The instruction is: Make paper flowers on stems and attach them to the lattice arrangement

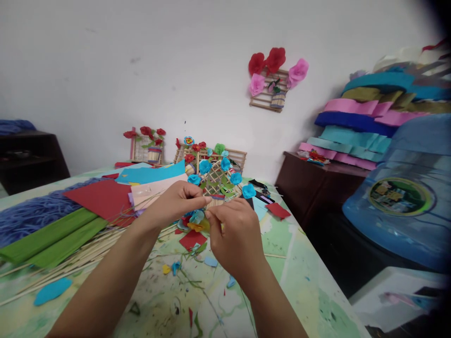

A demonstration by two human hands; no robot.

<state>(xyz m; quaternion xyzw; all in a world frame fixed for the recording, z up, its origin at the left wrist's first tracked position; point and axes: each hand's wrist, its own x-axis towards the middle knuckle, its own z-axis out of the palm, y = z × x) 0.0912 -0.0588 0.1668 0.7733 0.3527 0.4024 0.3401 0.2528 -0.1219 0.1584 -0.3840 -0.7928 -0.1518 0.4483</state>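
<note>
My left hand (179,199) and my right hand (234,230) meet in the middle of the view, above the table. Both are pinched, thumbs and fingertips almost touching each other. Whatever sits between the fingers is too small or too hidden to name. Just behind them stands a lattice of thin sticks (215,174) with blue paper flowers (225,164) and green leaves around it. A small stick basket (215,201) on its lower part is partly covered by my hands. Beneath my fingers lie a yellow paper flower (196,226) and a red paper square (192,240).
Left on the table (162,300) are blue yarn (42,206), green crepe paper (52,239), thin sticks (88,253) and red paper (102,199). Paper scraps and stems litter the front. A large water bottle (401,192) and a cabinet (317,188) stand right; a flowered rack (269,94) hangs on the wall.
</note>
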